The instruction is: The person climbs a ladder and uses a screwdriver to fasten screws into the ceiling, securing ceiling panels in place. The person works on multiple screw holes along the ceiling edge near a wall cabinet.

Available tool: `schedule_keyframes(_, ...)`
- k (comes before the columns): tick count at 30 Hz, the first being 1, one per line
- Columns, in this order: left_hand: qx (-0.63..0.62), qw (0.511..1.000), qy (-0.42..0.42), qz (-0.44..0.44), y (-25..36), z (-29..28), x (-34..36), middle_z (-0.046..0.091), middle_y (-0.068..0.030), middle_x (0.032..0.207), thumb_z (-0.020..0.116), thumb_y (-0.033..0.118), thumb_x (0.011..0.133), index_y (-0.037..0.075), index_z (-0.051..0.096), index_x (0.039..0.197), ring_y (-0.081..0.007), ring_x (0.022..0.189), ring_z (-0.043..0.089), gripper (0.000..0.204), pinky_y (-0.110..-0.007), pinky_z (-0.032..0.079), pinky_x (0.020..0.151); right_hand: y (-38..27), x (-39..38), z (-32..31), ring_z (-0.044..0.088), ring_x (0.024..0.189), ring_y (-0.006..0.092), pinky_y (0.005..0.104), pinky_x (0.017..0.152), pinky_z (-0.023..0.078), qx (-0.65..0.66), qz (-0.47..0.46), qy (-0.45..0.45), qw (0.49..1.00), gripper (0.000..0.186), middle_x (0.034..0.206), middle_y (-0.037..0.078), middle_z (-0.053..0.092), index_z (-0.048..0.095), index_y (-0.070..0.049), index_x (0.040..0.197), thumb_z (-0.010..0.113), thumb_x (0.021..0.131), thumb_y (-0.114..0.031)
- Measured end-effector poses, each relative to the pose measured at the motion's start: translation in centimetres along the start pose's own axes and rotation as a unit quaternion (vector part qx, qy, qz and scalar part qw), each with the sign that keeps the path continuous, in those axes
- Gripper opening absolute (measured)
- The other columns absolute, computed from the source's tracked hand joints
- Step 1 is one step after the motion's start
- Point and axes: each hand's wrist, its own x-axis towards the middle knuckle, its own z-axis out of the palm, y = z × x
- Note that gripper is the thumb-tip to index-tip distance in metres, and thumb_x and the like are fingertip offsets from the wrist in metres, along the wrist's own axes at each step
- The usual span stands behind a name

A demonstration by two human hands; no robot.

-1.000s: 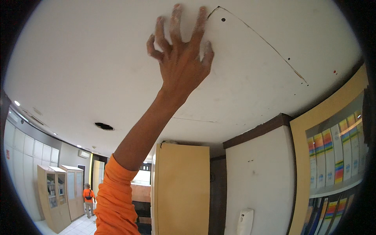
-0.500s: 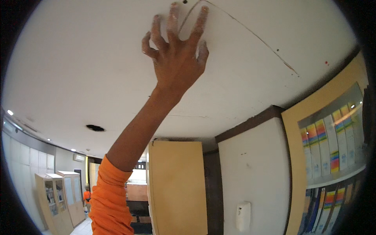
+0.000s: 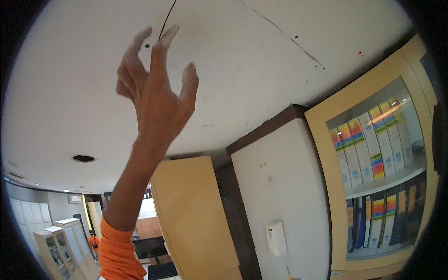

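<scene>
My left hand [image 3: 157, 100], dusted with white on its fingers, reaches up to the white ceiling [image 3: 233, 88]. Its fingers are spread and somewhat curled, with the thumb apart on the right, and nothing shows in its grasp. A thin dark seam [image 3: 167, 21] in the ceiling runs up from beside the fingertips. Whether the fingertips touch the ceiling I cannot tell. Left of the raised fingers is a small dark hole [image 3: 147, 45]. Another seam [image 3: 280, 30], brownish, slants down to the right. My right hand is out of view.
A glass-fronted cabinet [image 3: 318, 140] with binders stands at right, beside a white column [image 3: 280, 177] carrying a white dispenser [image 3: 276, 238]. A tan cabinet [image 3: 191, 205] stands mid-view. Left are a round ceiling opening [image 3: 83, 158] and a distant person in orange [image 3: 93, 242].
My left hand has shifted left and lower in the view, and its fingers have turned and curled more. The whole view has tilted and swung right. The seam by the fingers looks darker.
</scene>
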Motion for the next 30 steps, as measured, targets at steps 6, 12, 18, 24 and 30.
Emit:
schedule_keyframes(6, -0.36, 0.863, -0.219, -0.279, 1.9, -3.0, -7.2, 0.057, -0.0228, 0.129, 0.054, 0.041, 0.105, 0.001, 0.053, 0.141, -0.0339, 0.129, 0.052, 0.053, -0.049, 0.041, 0.111, -32.9, 20.6, -12.8, 0.073, 0.09, 0.0395, 0.0427, 0.075, 0.058, 0.085, -0.229, 0.039, 0.969, 0.044, 0.11, 0.028, 0.069, 0.052, 0.006, 0.136, 0.058, 0.102, -0.02)
schedule_keyframes(12, -0.656, 0.616, -0.211, -0.381, 2.0, -4.2, -4.6, 0.072, -0.0191, 0.114, 0.052, 0.035, 0.107, -0.004, 0.056, 0.138, -0.025, 0.106, 0.069, 0.049, -0.036, 0.053, 0.1, -47.1, 29.0, -12.9, 0.069, 0.103, 0.0477, 0.0514, 0.088, 0.056, 0.053, -0.456, 0.108, 0.882, 0.056, 0.118, 0.033, 0.064, 0.034, 0.004, 0.152, 0.053, 0.102, -0.009)
schedule_keyframes(18, -0.706, 0.577, -0.038, -0.41, 1.4, -1.5, -1.5, 0.07, -0.0169, 0.113, 0.054, 0.029, 0.107, -0.005, 0.056, 0.137, -0.0229, 0.103, 0.068, 0.046, -0.035, 0.058, 0.09, -52.1, 33.4, -12.7, 0.073, 0.087, 0.0374, 0.0464, 0.077, 0.059, -0.032, -0.568, 0.283, 0.773, 0.059, 0.105, 0.027, 0.067, 0.036, 0.001, 0.154, 0.058, 0.101, -0.01)
schedule_keyframes(24, -0.721, 0.553, 0.01, -0.418, -0.2, -0.8, -0.4, 0.064, -0.0171, 0.119, 0.048, 0.027, 0.108, -0.005, 0.054, 0.139, -0.0226, 0.105, 0.066, 0.045, -0.031, 0.061, 0.083, -55.3, 32.8, -13.0, 0.074, 0.101, 0.029, 0.0395, 0.081, 0.061, -0.114, -0.537, 0.321, 0.772, 0.055, 0.116, 0.022, 0.07, 0.045, -0.008, 0.154, 0.06, 0.101, -0.007)
schedule_keyframes(30, -0.719, 0.551, 0.015, -0.423, -0.1, -0.7, -0.3, 0.064, -0.017, 0.119, 0.046, 0.027, 0.108, -0.004, 0.056, 0.138, -0.0197, 0.102, 0.066, 0.044, -0.023, 0.062, 0.069, -55.7, 32.2, -12.8, 0.074, 0.1, 0.029, 0.0398, 0.081, 0.061, -0.102, -0.519, 0.31, 0.79, 0.056, 0.114, 0.022, 0.07, 0.044, -0.008, 0.154, 0.06, 0.1, -0.006)
